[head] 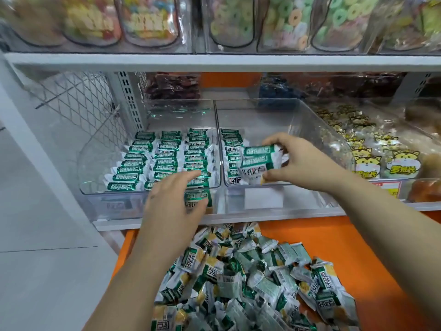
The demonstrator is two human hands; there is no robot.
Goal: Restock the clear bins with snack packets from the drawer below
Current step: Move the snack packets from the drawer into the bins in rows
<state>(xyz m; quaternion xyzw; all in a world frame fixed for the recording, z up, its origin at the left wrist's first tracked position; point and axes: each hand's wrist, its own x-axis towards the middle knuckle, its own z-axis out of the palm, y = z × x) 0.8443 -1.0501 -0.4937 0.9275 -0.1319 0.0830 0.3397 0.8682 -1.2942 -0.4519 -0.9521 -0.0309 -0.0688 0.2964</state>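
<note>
Right grip (pixel 298 161) pinches packets (pixel 260 161) over clear bin (pixel 322 130) on white shelf (pixel 112 225); left grip (pixel 171 201) unclear

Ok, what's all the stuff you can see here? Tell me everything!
left clear bin: one, see-through, shelf, left
right clear bin: one, see-through, beside it, mostly bare
rowed packets: many, green-white, three rows left bin, one row right bin
drawer: one, orange, below shelf
loose packets: heap, green-white-yellow, in drawer
cat packets: many, yellow, bin further right
ring sweets: many, pastel, top shelf
held packets: few, green-white, in right hand
left hand: one, on left bin's front packets
right hand: one, over right bin, holding packets
</note>
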